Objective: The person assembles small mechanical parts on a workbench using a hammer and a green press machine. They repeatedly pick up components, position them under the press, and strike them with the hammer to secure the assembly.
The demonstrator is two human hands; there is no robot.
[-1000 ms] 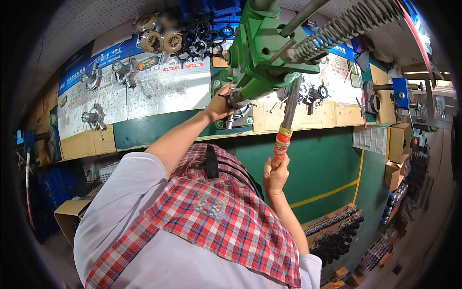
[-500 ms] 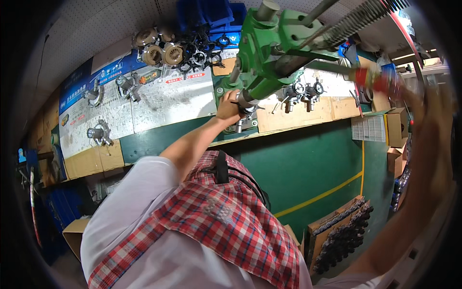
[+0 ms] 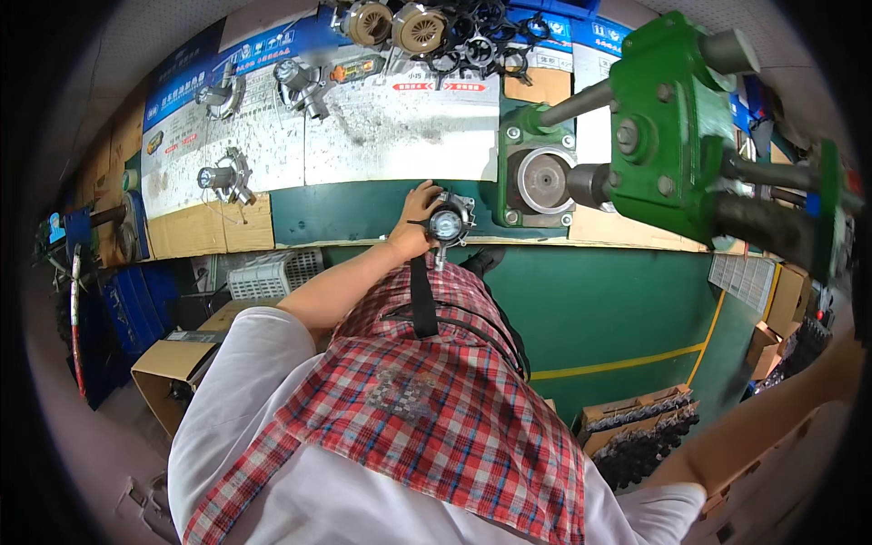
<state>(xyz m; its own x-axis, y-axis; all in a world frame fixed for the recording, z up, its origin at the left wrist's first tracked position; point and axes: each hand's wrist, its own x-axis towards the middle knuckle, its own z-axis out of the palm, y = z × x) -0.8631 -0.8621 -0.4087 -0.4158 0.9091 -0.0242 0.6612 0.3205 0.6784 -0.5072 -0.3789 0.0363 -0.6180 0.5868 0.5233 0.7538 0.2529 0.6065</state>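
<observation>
1. Left hand (image 3: 413,222) is wrapped around a small metal pump part (image 3: 450,221) at the front edge of the bench, just left of the round seat (image 3: 542,182) in the green press (image 3: 668,127); fingers closed on it

2. Right hand I can't read: that arm (image 3: 772,422) sweeps out to the lower right as a blur and the hand itself runs off into the dark rim, so open or shut, I cannot tell

3. A second ago my right hand gripped the red-handled lever below the press head; half a second ago it was already swinging away right. Now it is off the lever, and the part sits beside the seat rather than under the ram, so I judge the press stroke is over

4. Part looks silvery, with a round shiny face toward me and a flanged body
</observation>
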